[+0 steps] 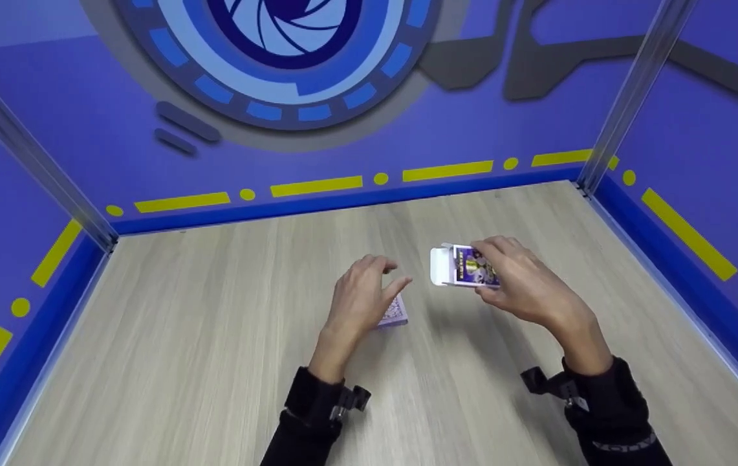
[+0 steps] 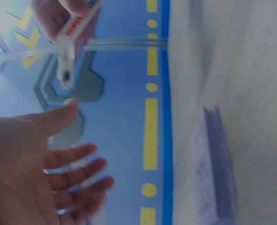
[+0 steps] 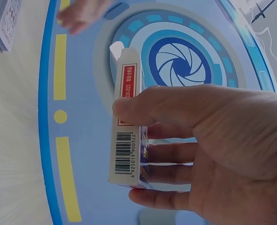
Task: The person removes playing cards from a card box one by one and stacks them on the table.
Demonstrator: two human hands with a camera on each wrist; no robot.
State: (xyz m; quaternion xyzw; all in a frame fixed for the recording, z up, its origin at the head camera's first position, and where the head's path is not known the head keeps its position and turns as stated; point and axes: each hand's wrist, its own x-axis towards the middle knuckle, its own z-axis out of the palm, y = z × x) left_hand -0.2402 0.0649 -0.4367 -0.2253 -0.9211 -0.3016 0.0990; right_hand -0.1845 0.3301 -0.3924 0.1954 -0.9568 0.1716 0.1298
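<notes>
My right hand (image 1: 527,281) grips a small card box (image 1: 477,266) between thumb and fingers, above the table. White flaps stand out at the box's left end, which is open. In the right wrist view, the narrow side of the box (image 3: 125,154) shows a barcode and a red label, with the thumb pressing on it. A deck of playing cards (image 1: 394,314) with purple patterned backs lies on the table, partly hidden under my left hand (image 1: 359,294). That hand hovers with fingers spread loosely and holds nothing; the left wrist view shows the deck (image 2: 213,168) apart from it.
The wood-grain table (image 1: 213,336) is bounded by a blue back wall (image 1: 317,155) and side walls with yellow markings. Metal posts (image 1: 627,97) stand at the corners. Black straps (image 1: 605,395) with small cameras circle both wrists.
</notes>
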